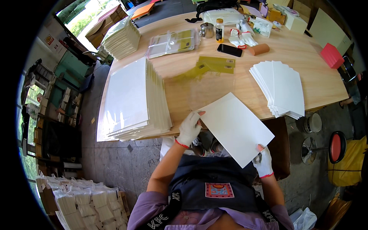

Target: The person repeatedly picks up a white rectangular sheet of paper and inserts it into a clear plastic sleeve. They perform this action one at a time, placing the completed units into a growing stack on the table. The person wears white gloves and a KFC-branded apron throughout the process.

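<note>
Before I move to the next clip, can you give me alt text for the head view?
Two gloved hands hold a white sheet over the near edge of a wooden table: the left hand grips its left edge, the right hand its lower corner. A tall stack of white sheets lies to the left, a fanned pile to the right.

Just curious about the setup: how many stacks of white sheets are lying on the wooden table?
3: a large stack at the left edge, a fanned stack at the right, and a smaller stack at the far left corner. Clutter may hide others.
</note>
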The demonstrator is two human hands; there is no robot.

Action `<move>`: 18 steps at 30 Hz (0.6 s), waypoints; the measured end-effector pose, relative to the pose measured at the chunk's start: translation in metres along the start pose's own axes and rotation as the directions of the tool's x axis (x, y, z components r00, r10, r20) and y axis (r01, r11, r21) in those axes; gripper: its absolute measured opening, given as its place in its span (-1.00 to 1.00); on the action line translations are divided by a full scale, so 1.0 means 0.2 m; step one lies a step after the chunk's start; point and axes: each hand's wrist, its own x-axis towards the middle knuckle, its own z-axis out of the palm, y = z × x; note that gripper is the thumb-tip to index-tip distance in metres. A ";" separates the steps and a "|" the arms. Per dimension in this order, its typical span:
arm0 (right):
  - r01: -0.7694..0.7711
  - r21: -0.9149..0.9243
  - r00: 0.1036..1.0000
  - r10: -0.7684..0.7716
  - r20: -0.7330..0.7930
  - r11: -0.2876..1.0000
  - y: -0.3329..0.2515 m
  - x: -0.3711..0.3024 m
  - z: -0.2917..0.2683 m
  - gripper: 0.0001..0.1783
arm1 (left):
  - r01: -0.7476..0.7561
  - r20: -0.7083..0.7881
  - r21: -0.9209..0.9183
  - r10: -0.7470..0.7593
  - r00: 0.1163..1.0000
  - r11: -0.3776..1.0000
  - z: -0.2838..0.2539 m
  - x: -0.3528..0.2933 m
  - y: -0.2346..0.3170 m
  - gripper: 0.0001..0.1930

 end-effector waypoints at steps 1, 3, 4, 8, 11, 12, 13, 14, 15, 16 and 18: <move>0.014 -0.023 1.000 -0.014 0.000 1.000 0.00 -0.03 0.04 -0.75 | -0.038 -0.065 -0.036 0.036 0.997 0.999 0.05 -0.05 -0.01 -0.45; 0.053 -0.044 0.983 -0.059 -0.171 0.998 0.05 -0.07 0.16 -0.84 | 0.133 -0.348 -0.365 -0.268 0.898 0.921 0.19 -0.13 0.05 -0.41; -0.025 -0.110 0.988 0.008 -0.154 0.994 0.04 -0.12 0.14 -0.85 | 0.158 -0.447 -0.526 -0.429 0.785 0.836 0.27 -0.16 0.07 -0.39; 0.054 -0.155 0.990 -0.073 -0.122 0.986 0.05 -0.22 0.21 -0.85 | 0.123 0.190 -0.981 -0.576 0.795 -0.153 0.66 -0.24 -0.01 -0.51; 0.047 -0.229 0.997 -0.060 -0.051 0.972 0.02 -0.28 0.23 -0.76 | 0.254 0.625 -0.658 -0.326 0.709 -0.709 0.90 -0.32 -0.10 -0.54; -0.021 -0.234 1.000 0.025 0.013 0.972 0.01 -0.28 0.24 -0.71 | 0.270 0.632 -0.642 -0.296 0.717 -0.717 0.91 -0.35 -0.11 -0.55; -0.049 -0.284 0.998 0.054 0.010 0.957 0.02 -0.26 0.24 -0.71 | 0.285 0.630 -0.628 -0.258 0.733 -0.724 0.92 -0.38 -0.11 -0.56; -0.079 -0.328 0.997 0.082 -0.006 0.941 0.04 -0.24 0.23 -0.71 | 0.300 0.627 -0.619 -0.226 0.745 -0.726 0.93 -0.42 -0.09 -0.56; -0.110 -0.370 0.994 0.109 -0.022 0.923 0.06 -0.21 0.23 -0.71 | 0.309 0.610 -0.624 -0.201 0.767 -0.718 0.93 -0.46 -0.07 -0.57; -0.133 -0.307 0.991 0.128 -0.038 0.942 0.09 -0.16 0.24 -0.71 | 0.324 0.594 -0.660 -0.206 0.778 -0.677 0.91 -0.51 -0.04 -0.58; -0.176 -0.169 0.983 0.165 -0.079 0.970 0.19 -0.02 0.26 -0.71 | 0.497 0.586 -0.807 -0.327 0.742 -0.319 0.72 -0.49 0.09 -0.59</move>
